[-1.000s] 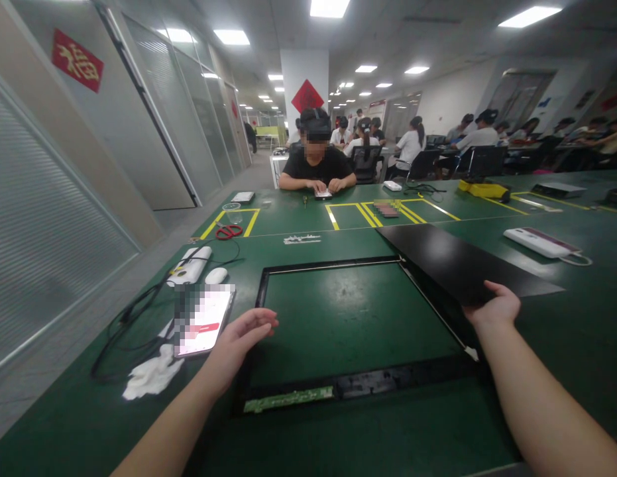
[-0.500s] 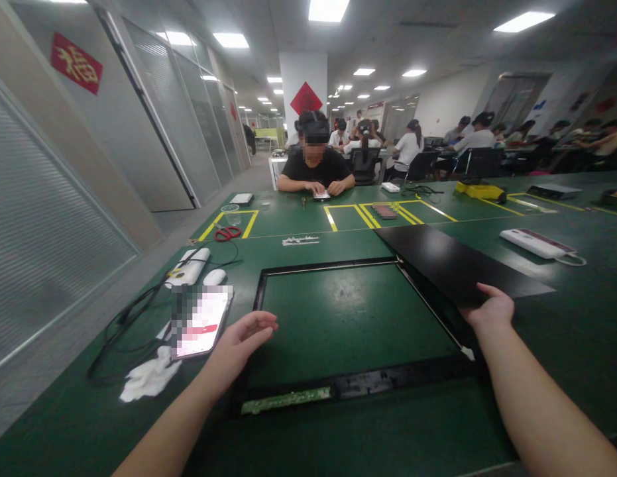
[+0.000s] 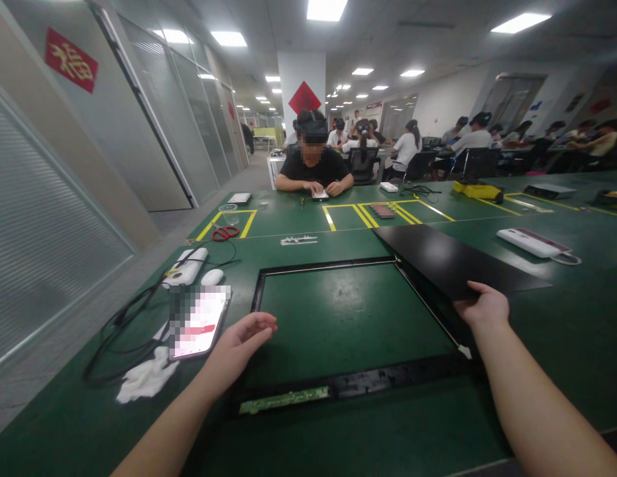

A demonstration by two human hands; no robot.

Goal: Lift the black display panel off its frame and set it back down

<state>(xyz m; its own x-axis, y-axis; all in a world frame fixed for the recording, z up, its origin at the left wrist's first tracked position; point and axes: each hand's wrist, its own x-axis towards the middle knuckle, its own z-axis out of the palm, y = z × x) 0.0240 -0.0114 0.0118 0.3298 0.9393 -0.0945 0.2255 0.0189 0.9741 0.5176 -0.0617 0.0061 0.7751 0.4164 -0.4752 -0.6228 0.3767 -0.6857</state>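
A thin black rectangular frame (image 3: 261, 285) lies flat on the green table (image 3: 338, 318), with a green circuit strip (image 3: 283, 400) along its near edge. My left hand (image 3: 236, 348) hovers over the frame's left side, fingers apart, holding nothing. My right hand (image 3: 482, 306) grips the near edge of a flat black panel (image 3: 452, 260), which lies tilted over the frame's right side.
A phone (image 3: 199, 321) with a lit screen, a white cloth (image 3: 146, 377), black cables (image 3: 119, 324) and a white mouse (image 3: 212, 276) sit at the left. Red scissors (image 3: 223, 232) and a white power strip (image 3: 531, 242) lie further off. A person in black (image 3: 315, 169) sits across the table.
The view has shifted slightly. My right hand with the black panel sits a little further left and up in the picture; my left hand has barely moved.
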